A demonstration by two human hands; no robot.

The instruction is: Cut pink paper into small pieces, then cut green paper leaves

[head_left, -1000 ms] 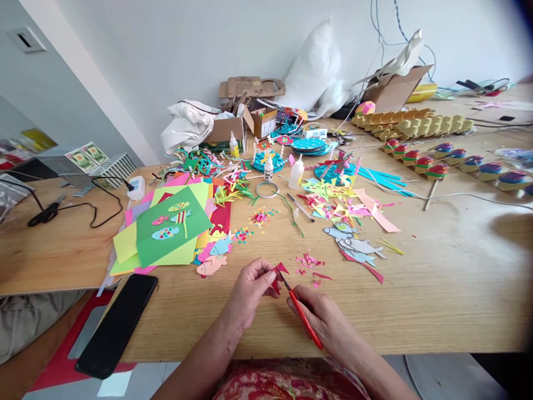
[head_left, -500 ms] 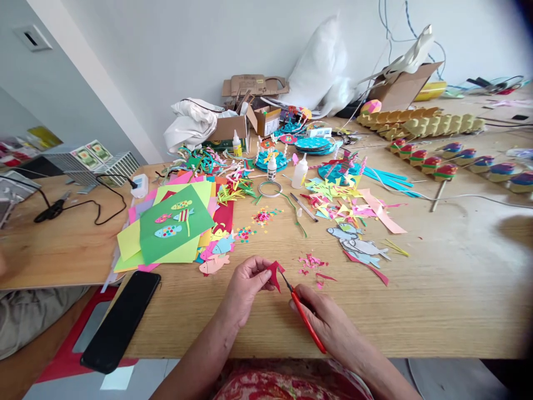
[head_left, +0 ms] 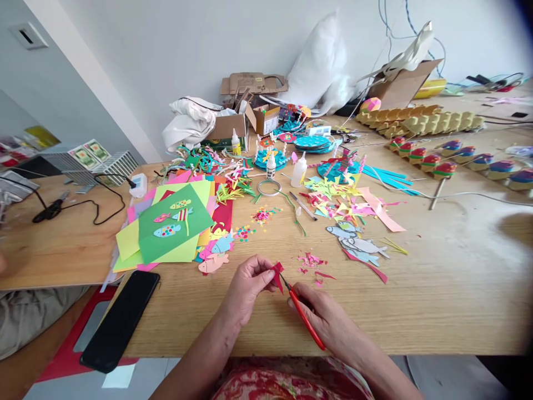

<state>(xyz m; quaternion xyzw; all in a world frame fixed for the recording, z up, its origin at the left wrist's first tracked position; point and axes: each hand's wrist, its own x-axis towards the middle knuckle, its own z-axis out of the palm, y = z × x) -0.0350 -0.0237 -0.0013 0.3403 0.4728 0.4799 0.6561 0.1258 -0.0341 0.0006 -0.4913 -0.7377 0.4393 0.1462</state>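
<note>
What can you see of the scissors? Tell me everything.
The scissors have red, plastic-looking handles and slim, dark, metallic-looking blades. The right hand grips them above the wooden table, partly hiding the handles. They slant forward and left, the tips at the red paper pinched in the left hand. Whether they're open is unclear.

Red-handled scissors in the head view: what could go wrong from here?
The left hand pinches the red paper piece close to the blades of the red-handled scissors in the right hand, so a slip might nick that left hand. The black smartphone seems to jut past the edge of the table and might fall if bumped.
</note>
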